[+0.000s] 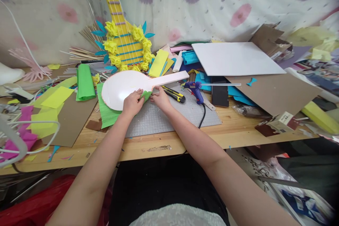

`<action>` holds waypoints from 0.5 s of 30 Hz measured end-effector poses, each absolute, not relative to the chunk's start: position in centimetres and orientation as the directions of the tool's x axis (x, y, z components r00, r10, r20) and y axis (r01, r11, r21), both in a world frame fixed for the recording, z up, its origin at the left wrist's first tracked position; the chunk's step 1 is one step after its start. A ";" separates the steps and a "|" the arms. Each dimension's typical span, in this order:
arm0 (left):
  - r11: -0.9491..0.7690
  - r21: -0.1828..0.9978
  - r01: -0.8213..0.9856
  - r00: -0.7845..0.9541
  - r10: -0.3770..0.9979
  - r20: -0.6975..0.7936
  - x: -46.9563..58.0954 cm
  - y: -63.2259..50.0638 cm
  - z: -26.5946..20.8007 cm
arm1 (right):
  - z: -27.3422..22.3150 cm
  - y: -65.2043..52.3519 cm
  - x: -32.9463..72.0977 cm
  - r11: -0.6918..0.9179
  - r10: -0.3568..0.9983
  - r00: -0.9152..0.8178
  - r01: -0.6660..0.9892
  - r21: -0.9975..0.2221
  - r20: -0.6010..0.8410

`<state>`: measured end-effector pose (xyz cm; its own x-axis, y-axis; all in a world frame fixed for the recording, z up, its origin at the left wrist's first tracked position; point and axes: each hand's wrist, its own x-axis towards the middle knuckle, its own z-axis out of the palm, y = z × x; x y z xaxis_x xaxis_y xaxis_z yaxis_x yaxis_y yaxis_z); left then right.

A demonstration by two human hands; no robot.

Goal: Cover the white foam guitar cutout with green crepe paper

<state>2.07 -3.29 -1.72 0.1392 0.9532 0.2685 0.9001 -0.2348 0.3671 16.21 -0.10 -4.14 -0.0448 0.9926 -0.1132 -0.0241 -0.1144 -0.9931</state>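
Note:
A white instrument-shaped cutout (123,84), with a round body and a straight neck, lies on a sheet of green crepe paper (107,117). At the body's lower right edge my left hand (133,102) is closed on the green paper, its fingers pressing a fold up over the rim. Close beside it, where body meets neck, my right hand (161,99) pinches the end of that fold. Its fingertips are partly hidden. A yellow and black utility knife (173,94) lies just right of my right hand. Under all this is a grey cutting mat (150,123).
A blue glue gun (194,91) with a clear stick rests on the mat, its cord trailing forward. Beside it lies a dark phone (219,93). Behind stands a yellow paper guitar (124,42). White board (238,58), brown cardboard (278,91) and a green paper roll (85,83) crowd the table.

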 end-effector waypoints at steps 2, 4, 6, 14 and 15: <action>-0.238 0.368 0.899 0.142 0.953 0.269 2.0 -3.3 -1.8 | -4.2 -0.5 16.3 -0.060 0.997 -0.053 0.020 -0.998 -0.061; -0.243 0.367 0.898 0.145 0.950 0.275 2.0 -3.3 -1.8 | -4.2 -1.0 16.2 -0.019 0.998 -0.063 0.078 -0.997 -0.024; -0.245 0.369 0.897 0.143 0.949 0.282 2.0 -3.3 -1.8 | -3.9 -1.4 16.1 0.009 0.997 -0.071 0.126 -0.992 0.000; -0.196 0.368 0.909 0.099 0.959 0.266 3.2 -3.4 -1.2 | -2.1 -2.8 15.8 0.075 0.995 -0.087 0.259 -0.963 0.054; -0.182 0.365 0.913 0.083 0.959 0.271 3.4 -3.4 -1.1 | -2.0 -2.9 15.8 0.080 0.994 -0.093 0.277 -0.957 0.056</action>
